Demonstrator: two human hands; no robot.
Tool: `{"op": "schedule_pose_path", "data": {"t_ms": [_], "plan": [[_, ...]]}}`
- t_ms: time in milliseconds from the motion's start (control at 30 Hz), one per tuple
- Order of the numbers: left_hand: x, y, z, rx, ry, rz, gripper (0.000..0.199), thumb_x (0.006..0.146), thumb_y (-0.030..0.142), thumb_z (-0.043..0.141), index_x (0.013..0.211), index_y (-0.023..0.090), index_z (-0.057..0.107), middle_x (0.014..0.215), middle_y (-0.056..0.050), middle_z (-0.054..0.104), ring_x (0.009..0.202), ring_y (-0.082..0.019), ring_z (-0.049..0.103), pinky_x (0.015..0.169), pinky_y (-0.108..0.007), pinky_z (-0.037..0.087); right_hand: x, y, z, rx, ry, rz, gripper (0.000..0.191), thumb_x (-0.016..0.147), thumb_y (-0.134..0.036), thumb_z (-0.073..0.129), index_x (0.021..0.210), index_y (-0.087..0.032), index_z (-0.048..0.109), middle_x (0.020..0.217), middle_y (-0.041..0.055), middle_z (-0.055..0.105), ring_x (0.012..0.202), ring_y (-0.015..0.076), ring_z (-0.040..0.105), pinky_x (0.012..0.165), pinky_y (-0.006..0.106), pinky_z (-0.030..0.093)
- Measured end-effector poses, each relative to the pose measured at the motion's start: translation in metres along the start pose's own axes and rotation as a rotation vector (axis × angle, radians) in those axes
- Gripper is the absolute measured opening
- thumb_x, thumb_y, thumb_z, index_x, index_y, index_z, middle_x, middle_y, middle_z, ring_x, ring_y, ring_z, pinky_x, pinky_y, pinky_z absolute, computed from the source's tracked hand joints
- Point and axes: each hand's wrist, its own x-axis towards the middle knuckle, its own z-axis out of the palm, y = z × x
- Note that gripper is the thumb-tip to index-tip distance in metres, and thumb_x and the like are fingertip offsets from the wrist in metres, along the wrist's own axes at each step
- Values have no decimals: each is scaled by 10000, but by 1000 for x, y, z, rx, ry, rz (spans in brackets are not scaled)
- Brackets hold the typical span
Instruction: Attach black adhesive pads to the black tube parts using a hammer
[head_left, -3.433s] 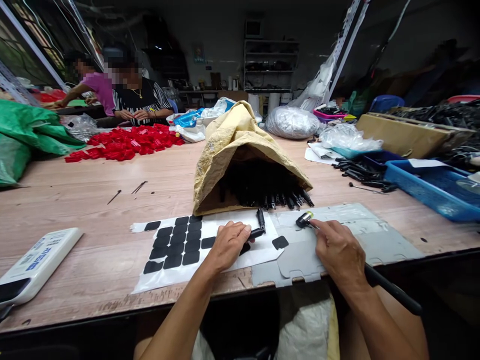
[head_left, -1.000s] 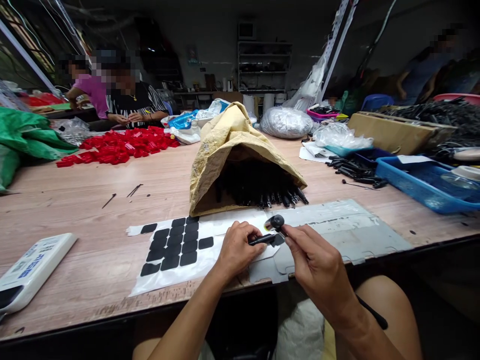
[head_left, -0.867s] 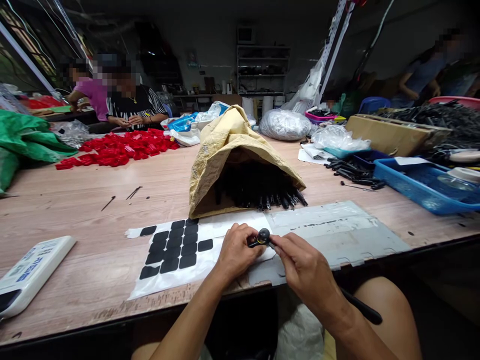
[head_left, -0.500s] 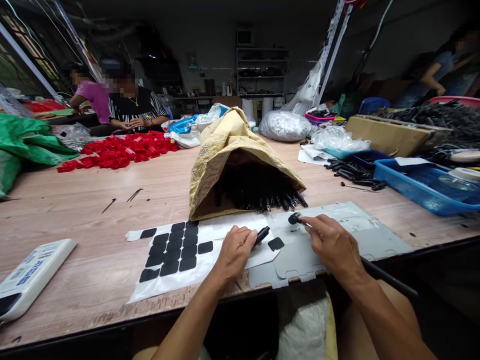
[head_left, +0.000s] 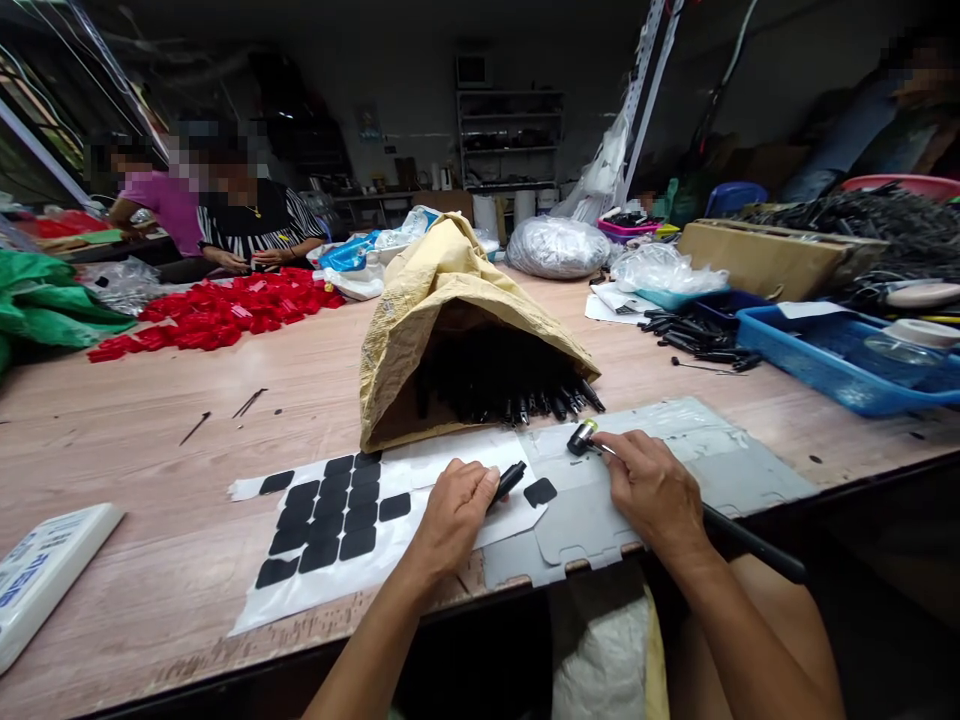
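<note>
My left hand (head_left: 457, 505) is closed round a black tube-shaped part (head_left: 511, 480), whose end juts out past the thumb to the right. In my right hand (head_left: 656, 490) is a small hammer (head_left: 582, 437), gripped near its head; its black handle runs back under the wrist toward the table's front edge. The hammer head sits just above a grey flattened sheet (head_left: 600, 520). Between the hands lies a loose black square pad (head_left: 540, 491). Left of my left hand, a white backing sheet (head_left: 262, 605) carries rows of black square pads (head_left: 324, 528).
A yellow paper sack (head_left: 420, 270) gapes toward me, full of black parts (head_left: 517, 390). Red pieces (head_left: 225, 310) are heaped at the left, near a co-worker. A blue tray (head_left: 832, 375) and a cardboard box (head_left: 765, 260) stand right. A white device (head_left: 56, 575) lies front left.
The camera view has shifted slightly, so the table's things sit further left. The hammer head has turned a little in my right hand. Both hands keep their holds.
</note>
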Motion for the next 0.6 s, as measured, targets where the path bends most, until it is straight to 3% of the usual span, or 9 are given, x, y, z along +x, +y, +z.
{"op": "schedule_pose_path", "data": {"t_ms": [133, 267, 367, 500, 600], "plan": [[-28, 31, -13, 25, -128, 93, 395, 1045, 425, 381, 801, 213, 608, 869, -28, 637, 884, -201, 549, 830, -325, 410, 0, -1, 0, 6, 0, -2, 319, 900, -157, 549, 1155, -286, 689, 947, 16, 668, 907, 193, 568, 780, 310, 392], [-71, 54, -15, -25, -480, 160, 309, 1038, 432, 421, 948, 261, 662, 968, -13, 686, 893, -171, 628, 801, -265, 449, 0, -2, -1, -8, 0, 0, 303, 917, -168, 537, 1155, -282, 685, 946, 12, 671, 904, 197, 568, 784, 308, 388], [-91, 35, 13, 173, -644, 48, 291, 1010, 373, 444, 959, 231, 693, 1011, -67, 713, 877, -221, 678, 744, -296, 482, 0, -2, 0, -19, 8, -3, 295, 922, -171, 540, 1156, -275, 686, 946, 11, 674, 905, 199, 575, 785, 307, 391], [-104, -7, 56, 494, -671, -170, 257, 932, 259, 517, 1063, 152, 710, 1054, -172, 735, 916, -353, 714, 745, -400, 509, -1, -2, 1, -29, 9, -10, 296, 921, -166, 546, 1160, -275, 684, 947, 13, 674, 904, 202, 574, 785, 311, 395], [-106, -6, 53, 428, -689, -65, 289, 882, 313, 640, 1135, 191, 705, 1011, -135, 763, 885, -338, 726, 726, -369, 507, -1, -2, 1, -37, 5, -16, 297, 917, -157, 547, 1158, -266, 682, 940, 18, 669, 903, 204, 570, 786, 313, 395]]}}
